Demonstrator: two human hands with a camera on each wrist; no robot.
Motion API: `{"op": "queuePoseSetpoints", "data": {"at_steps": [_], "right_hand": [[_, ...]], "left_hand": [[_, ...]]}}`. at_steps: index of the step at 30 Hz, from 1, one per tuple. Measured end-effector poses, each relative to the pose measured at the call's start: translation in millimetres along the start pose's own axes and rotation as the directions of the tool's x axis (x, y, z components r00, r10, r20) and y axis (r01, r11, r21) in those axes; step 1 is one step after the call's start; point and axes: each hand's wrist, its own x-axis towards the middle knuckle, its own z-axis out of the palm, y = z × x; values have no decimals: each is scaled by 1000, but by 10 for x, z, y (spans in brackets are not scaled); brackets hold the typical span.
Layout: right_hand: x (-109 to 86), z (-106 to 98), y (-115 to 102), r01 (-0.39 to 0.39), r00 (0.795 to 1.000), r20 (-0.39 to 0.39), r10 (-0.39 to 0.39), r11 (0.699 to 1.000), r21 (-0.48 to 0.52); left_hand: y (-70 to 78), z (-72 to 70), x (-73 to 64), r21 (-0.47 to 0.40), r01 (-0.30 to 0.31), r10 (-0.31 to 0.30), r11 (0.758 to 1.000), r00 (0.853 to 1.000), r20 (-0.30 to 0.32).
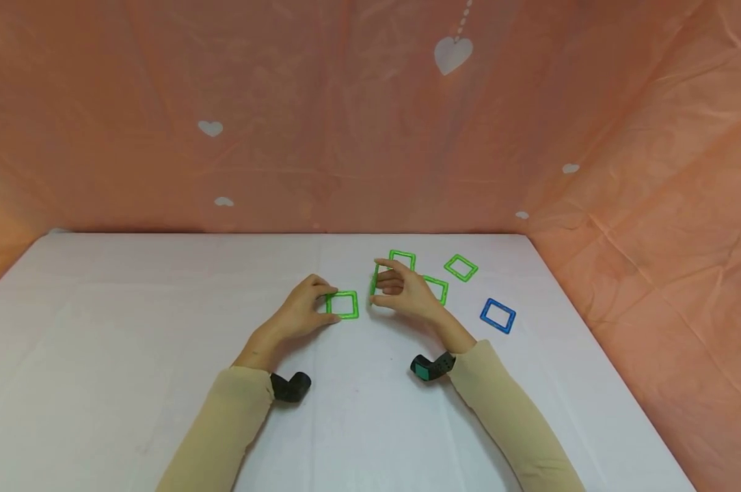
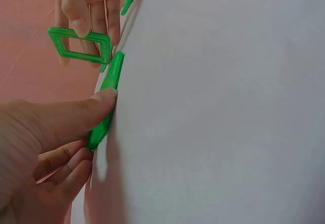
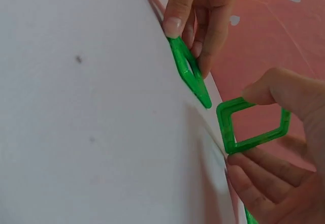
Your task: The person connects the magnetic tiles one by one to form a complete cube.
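In the head view my left hand pinches a green square frame by its left side, thumb and fingers on opposite edges; the frame lies flat on or close to the white table. Just to its right, my right hand pinches a second green square frame between thumb and fingers. This one is held upright, edge-on to the head camera. A small gap separates the two frames. The right wrist view shows the upright frame tilted, with the thumb on its upper edge.
Behind and beside my right hand lie more green square frames: one at the back, one partly covered by the hand, one farther right. A blue square frame lies nearer the table's right edge. An orange curtain hangs behind.
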Motion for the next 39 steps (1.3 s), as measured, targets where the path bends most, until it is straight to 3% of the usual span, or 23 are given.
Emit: {"op": "queuePoseSetpoints", "data": {"at_steps": [7, 25, 32, 39], "right_hand": [[-2, 31, 15, 48, 997, 60, -49, 999, 24], [-35, 42, 15, 59, 991, 122, -53, 997, -46], [-40, 20, 21, 73, 988, 142, -66, 996, -46], [-91, -23, -8, 18, 988, 152, -21, 1000, 18]], "left_hand": [[-23, 15, 15, -30, 8, -9, 1000, 1000, -29], [-38, 42, 4, -44, -10, 8, 999, 999, -47], [-15, 42, 0, -54, 21, -23, 998, 999, -28], [1, 48, 0, -53, 29, -32, 998, 999, -41]]}}
